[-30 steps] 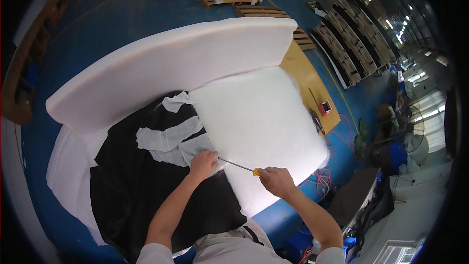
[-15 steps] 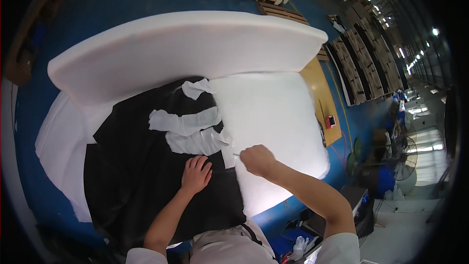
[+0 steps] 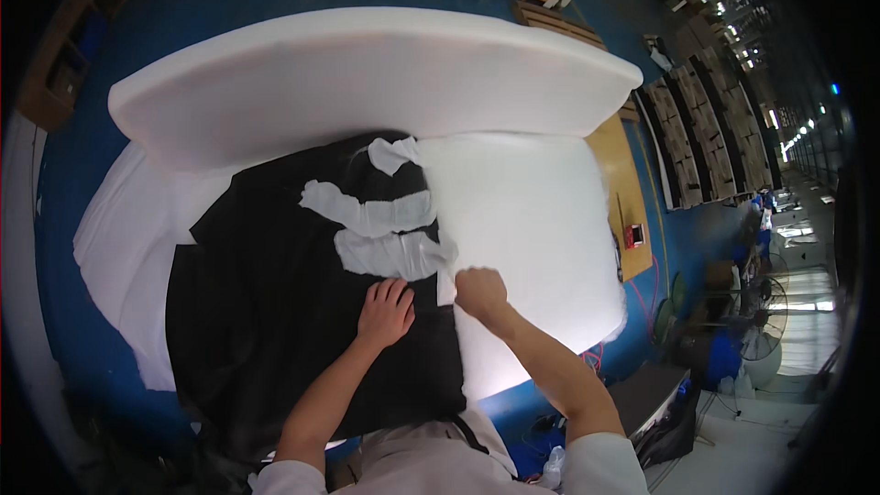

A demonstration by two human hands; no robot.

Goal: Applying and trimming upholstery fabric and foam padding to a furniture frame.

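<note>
A black cloth (image 3: pixel 247 312) covers the left half of a white padded seat (image 3: pixel 522 211). Lying flat on that cloth, my left hand (image 3: pixel 385 313) is open, with its fingers pointing away from me, just below some white fabric strips (image 3: pixel 385 254). My right hand (image 3: pixel 480 292) makes a fist at the border of black cloth and white padding, beside the end of a short white strip (image 3: pixel 446 287). It grips a thin metal-looking tool, seen as a slim shaft half a second ago; the fist hides most of it now.
Behind the seat rises a long curved white padded back (image 3: pixel 367 82). White fabric (image 3: pixel 124 257) drapes at the left. A wooden board (image 3: pixel 619 174) at the right carries a small red-and-black item (image 3: pixel 634 236). Beyond are stacked panels (image 3: pixel 706 124) and a standing fan (image 3: pixel 764 312).
My right fist has moved onto the cloth's border, and the slim shaft no longer shows. My left hand stays on the cloth. The whole view has shifted slightly.
</note>
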